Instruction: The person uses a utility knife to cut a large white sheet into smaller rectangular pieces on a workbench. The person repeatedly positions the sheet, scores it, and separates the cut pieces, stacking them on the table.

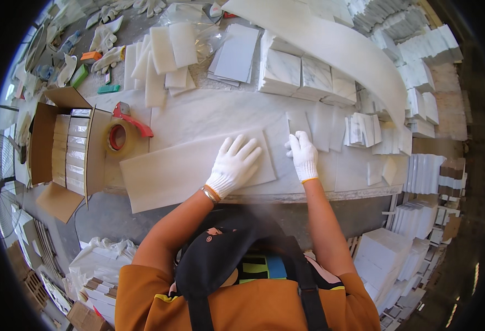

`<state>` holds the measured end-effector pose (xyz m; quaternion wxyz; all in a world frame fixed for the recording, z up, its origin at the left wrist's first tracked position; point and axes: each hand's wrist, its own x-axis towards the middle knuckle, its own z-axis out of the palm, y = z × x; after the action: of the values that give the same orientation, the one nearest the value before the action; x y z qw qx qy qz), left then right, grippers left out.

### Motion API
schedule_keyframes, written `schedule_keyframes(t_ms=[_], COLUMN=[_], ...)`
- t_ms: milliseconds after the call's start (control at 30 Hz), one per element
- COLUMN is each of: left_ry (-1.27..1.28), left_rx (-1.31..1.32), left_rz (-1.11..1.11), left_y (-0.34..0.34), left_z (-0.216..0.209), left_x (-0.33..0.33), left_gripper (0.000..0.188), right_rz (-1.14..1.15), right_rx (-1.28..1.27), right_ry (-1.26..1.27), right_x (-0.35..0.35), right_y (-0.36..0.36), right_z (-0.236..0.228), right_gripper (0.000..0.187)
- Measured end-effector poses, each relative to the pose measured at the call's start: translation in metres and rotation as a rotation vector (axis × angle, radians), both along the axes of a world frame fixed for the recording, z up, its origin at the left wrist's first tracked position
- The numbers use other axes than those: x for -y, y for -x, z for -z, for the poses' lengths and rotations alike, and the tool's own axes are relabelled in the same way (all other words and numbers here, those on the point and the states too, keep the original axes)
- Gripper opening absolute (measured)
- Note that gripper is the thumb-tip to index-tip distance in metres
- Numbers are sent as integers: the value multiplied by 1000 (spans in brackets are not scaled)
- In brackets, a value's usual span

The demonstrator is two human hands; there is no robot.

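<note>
Packed carton at left, gloved hands on foam sheet and tile

At the far left of the bench, a cardboard box [43, 144] stands with its flaps spread. Inside it sit two rows side by side: a paler, plain row [60, 148] on the left and a row of white packs [78, 150] with a glossy covering on the right. Below, near the floor, a clear plastic bag [103, 255] drapes over white pieces that are hard to make out.

Just right of the box are a roll of tan tape [114, 138] and a red tape dispenser [134, 121]. Beyond them, white foam pieces [155, 83] lie overlapped near a crumpled clear bag [206, 41], whose contents cannot be told.

A long foam sheet [168, 171] lies flat across the middle of the bench, slanting up toward the right. The left hand [234, 165], in a white glove, rests on its right part, palm down, fingers extended and slightly apart, grasping nothing.

To its right, the gloved right hand [303, 155] has its fingers partly curled at the near edge of a pale tile [298, 121]; whether they grip it cannot be told. More thin tiles [329, 129] lie just beside, with veined marble stacks [314, 74] behind and a small upright group of pieces [362, 129] farther right.
</note>
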<state>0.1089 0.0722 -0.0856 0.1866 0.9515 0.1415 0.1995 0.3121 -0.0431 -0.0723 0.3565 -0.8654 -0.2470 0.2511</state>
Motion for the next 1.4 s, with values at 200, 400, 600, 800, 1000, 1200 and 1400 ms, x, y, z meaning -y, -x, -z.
schedule_keyframes(t_ms=[200,400,600,800,1000,1200,1400], left_ry=[48,160,290,228,140,158,157], left_rx=[-52,130,182,93,105,186,189], left_rz=[-18,-69,-13,-98,-114,-124,-139], left_y=[0,-67,-59,-47,-40,-38,-38], left_z=[-7,16,29,4,8,12,15], left_x=[-4,3,-13,-30,-32,-32,-31], left_gripper=[47,36,22,21,24,26,30], right_rz=[-5,10,-149,-364,-444,-464,-524], right_rx=[22,-40,161,493,505,512,504], right_ry=[-73,-62,174,277,469,579,637], right_x=[-9,-9,-14,-40,-70,-86,-83], right_y=[-21,-9,1,15,22,25,28], right_z=[-14,-40,-34,-28,-32,-29,-30], right_gripper=[18,17,23,24,25,28,28])
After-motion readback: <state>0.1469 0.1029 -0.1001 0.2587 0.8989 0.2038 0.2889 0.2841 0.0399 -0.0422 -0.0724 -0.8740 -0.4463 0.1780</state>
